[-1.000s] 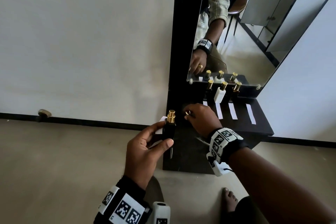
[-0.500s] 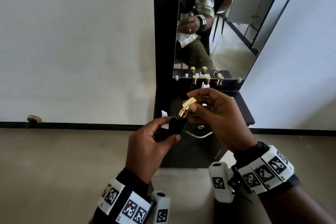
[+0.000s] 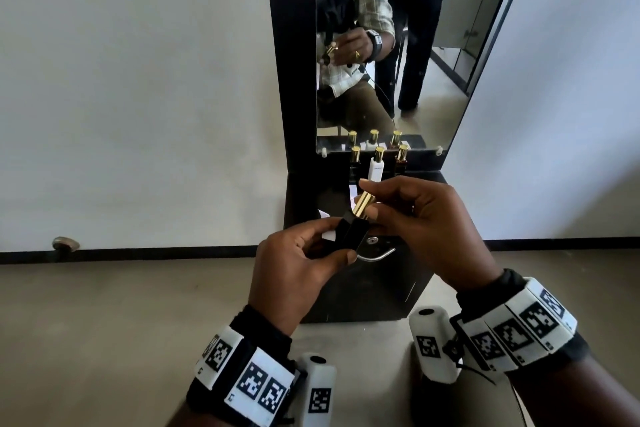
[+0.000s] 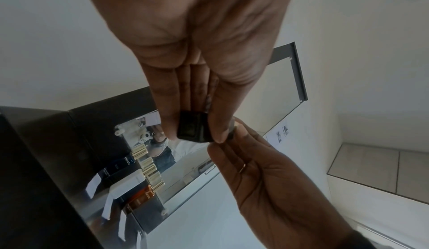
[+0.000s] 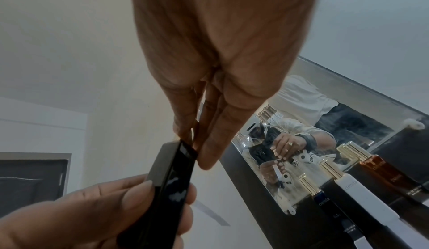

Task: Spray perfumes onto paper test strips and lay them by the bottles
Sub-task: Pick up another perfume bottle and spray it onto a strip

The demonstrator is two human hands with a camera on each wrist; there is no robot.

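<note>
Black perfume bottle tilted above the floor, left hand gripping its body, right hand pinching the gold cap — three bottles on the black shelf beyond.

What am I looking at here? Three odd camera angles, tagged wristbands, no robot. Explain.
No machine: a person works with bare hands, wearing one camera on the head and one on each wrist; the tagged bands carry the wrist cameras.

The head view looks down at both hands. The left hand holds a black perfume bottle by its body, with a white paper strip behind it. The right hand has its grip on the bottle's gold cap.

The left wrist view looks along the left hand's fingers at the bottle's base. The right wrist view looks along the right hand's fingers toward the bottle's top.

On the black shelf under the mirror stand three more gold-capped bottles: dark, white and amber.
</note>
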